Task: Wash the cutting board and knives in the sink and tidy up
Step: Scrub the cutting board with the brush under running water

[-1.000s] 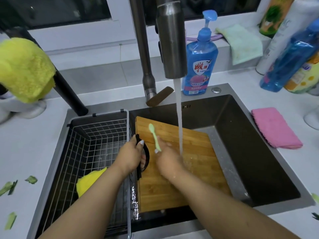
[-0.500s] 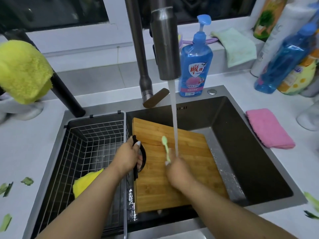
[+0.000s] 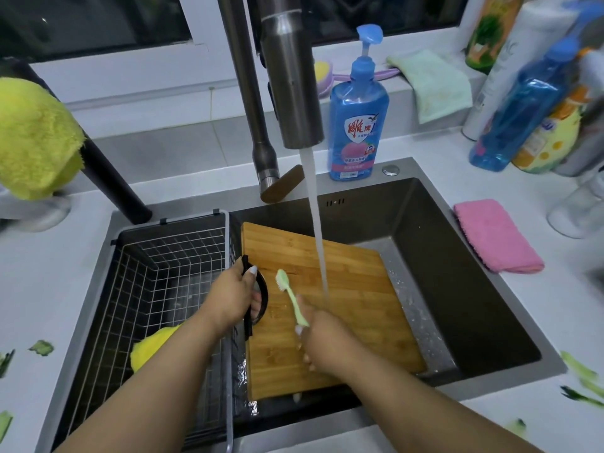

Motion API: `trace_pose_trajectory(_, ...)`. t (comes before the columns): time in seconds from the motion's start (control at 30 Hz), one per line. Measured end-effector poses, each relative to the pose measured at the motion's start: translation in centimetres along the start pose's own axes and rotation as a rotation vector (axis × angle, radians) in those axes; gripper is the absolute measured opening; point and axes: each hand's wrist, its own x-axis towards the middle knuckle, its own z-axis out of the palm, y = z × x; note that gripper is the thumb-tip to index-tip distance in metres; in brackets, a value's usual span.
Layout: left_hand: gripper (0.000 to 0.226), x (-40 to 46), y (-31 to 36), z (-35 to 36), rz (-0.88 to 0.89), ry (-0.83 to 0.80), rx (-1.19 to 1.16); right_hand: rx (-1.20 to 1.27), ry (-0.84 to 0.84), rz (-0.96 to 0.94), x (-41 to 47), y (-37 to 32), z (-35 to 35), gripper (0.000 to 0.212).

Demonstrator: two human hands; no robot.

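A bamboo cutting board [image 3: 353, 308] lies tilted across the dark steel sink [image 3: 457, 256]. Water runs from the tap [image 3: 291, 76] onto the board's middle. My left hand [image 3: 232, 295] grips the board's black handle [image 3: 261, 299] at its left edge. My right hand [image 3: 323, 338] holds a light green toothbrush [image 3: 291, 295], its bristle head pointing up and left over the board, just left of the water stream. No knives are visible.
A wire basket [image 3: 157, 273] with a yellow sponge [image 3: 153, 348] fills the sink's left part. A blue dish soap bottle [image 3: 356, 119] stands behind the sink. A pink cloth [image 3: 496, 237] lies on the right counter. Green vegetable scraps [image 3: 581, 377] litter the counter at both sides. A yellow cloth [image 3: 32, 138] hangs at left.
My right hand moved the toothbrush right toward the water stream, then back left and down across the board. My left hand kept its grip on the handle.
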Motion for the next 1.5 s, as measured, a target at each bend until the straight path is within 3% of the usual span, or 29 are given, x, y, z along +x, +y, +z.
trace_pose_trajectory(0.1,0.022,0.0,0.0,-0.1,-0.015,0.006,0.003,-0.116,0.121,0.132,2.4,0.8,-1.9,0.055)
trace_pose_trajectory(0.2,0.022,0.1,-0.1,-0.1,-0.019,0.003,0.005,-0.261,0.089,0.300,2.1,2.3,-3.4,0.058)
trace_pose_trajectory(0.3,0.021,0.1,-0.1,-0.2,-0.006,0.014,0.030,-0.311,-0.001,0.184,-0.7,0.9,-2.0,0.043)
trace_pose_trajectory(0.4,0.021,0.3,-0.2,-0.2,-0.009,0.021,0.041,-0.307,-0.047,-0.004,-1.5,-0.8,-0.6,0.056)
trace_pose_trajectory(0.47,0.021,0.3,-0.2,-0.2,-0.020,0.018,0.037,-0.320,-0.003,0.041,0.1,-0.4,-1.2,0.051)
trace_pose_trajectory(0.6,0.021,0.2,-0.2,-0.1,-0.020,0.016,0.039,-0.369,0.025,0.354,0.8,1.7,-3.1,0.035)
trace_pose_trajectory(0.67,0.021,0.2,-0.3,-0.1,-0.022,0.017,0.037,-0.417,-0.017,0.253,-0.7,1.4,-2.7,0.033)
trace_pose_trajectory(0.73,0.021,0.3,-0.3,-0.1,-0.026,0.014,0.025,-0.369,-0.010,0.036,-2.3,0.4,-1.2,0.030)
trace_pose_trajectory(0.8,0.020,0.3,-0.3,-0.1,-0.023,0.014,0.035,-0.361,-0.033,-0.029,-2.8,-0.4,0.0,0.029)
trace_pose_trajectory(0.93,0.017,0.1,-0.3,-0.2,0.001,0.021,0.076,-0.243,-0.003,0.233,-0.3,0.8,-1.9,0.032)
trace_pose_trajectory(1.0,0.017,0.3,-0.5,-0.3,0.005,0.022,0.077,-0.298,0.007,0.305,-0.5,1.6,-3.0,0.033)
trace_pose_trajectory(1.23,0.018,0.5,-0.7,-0.3,-0.008,0.023,0.058,-0.234,-0.058,0.012,-4.0,-0.7,0.1,0.026)
trace_pose_trajectory(1.4,0.020,0.5,-0.6,-0.4,-0.035,0.007,0.015,-0.343,-0.039,0.291,-1.7,1.4,-2.9,0.033)
trace_pose_trajectory(1.5,0.021,0.5,-0.6,-0.3,-0.033,0.002,0.006,-0.419,-0.077,0.241,-2.6,1.2,-3.7,0.034)
